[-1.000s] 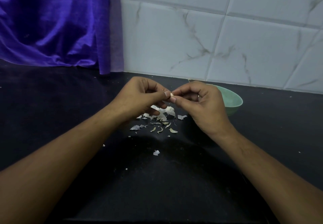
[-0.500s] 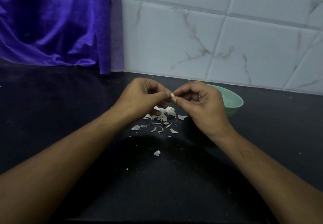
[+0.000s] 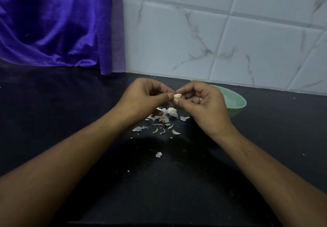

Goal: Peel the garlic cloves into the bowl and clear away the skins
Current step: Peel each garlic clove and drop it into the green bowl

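Where the black table (image 3: 53,120) meets the wall, white veined tiles (image 3: 230,40) fill the right side and a purple curtain (image 3: 53,23) hangs on the left, its hem down at the table top. Two bare forearms reach in from the near edge and come together above the middle of the table. The left hand (image 3: 141,99) and the right hand (image 3: 203,106) have their fingers curled, and the grip of each is clamped on the same small thing, thumb tips almost touching. A pale green bowl (image 3: 235,101) stands just behind the right hand, partly hidden by it; its contents cannot be seen. Garlic skins (image 3: 164,118) lie scattered on the table under and just in front of the hands, with one stray flake (image 3: 158,154) nearer the person. The garlic clove (image 3: 177,95), pale and partly bare, is pinched between both hands in the air above the skins, near the bowl but not in it.
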